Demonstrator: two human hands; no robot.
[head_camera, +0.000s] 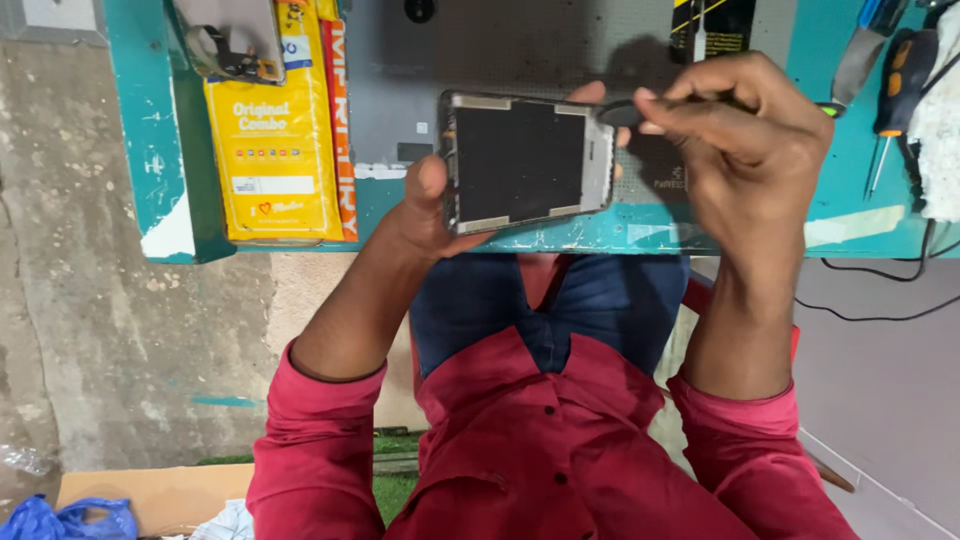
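Observation:
My left hand (425, 205) grips a phone (520, 160) by its left edge, with the thumb on the rim. The phone has a silver frame and a dark open face, and it is held flat just above the teal table's front edge (600, 238). My right hand (750, 130) is pinched around a small dark flat tool (620, 113). The tool's tip touches the phone's upper right corner. My red sleeves and blue trousers fill the lower part of the view.
A yellow carton (270, 130) lies on the table to the left of the phone, and a grey work mat (520, 50) lies behind it. Screwdrivers (900, 80) rest at the far right. A black cable (880, 290) hangs off the table. Cardboard (150, 490) and a blue bag (60, 520) are on the floor.

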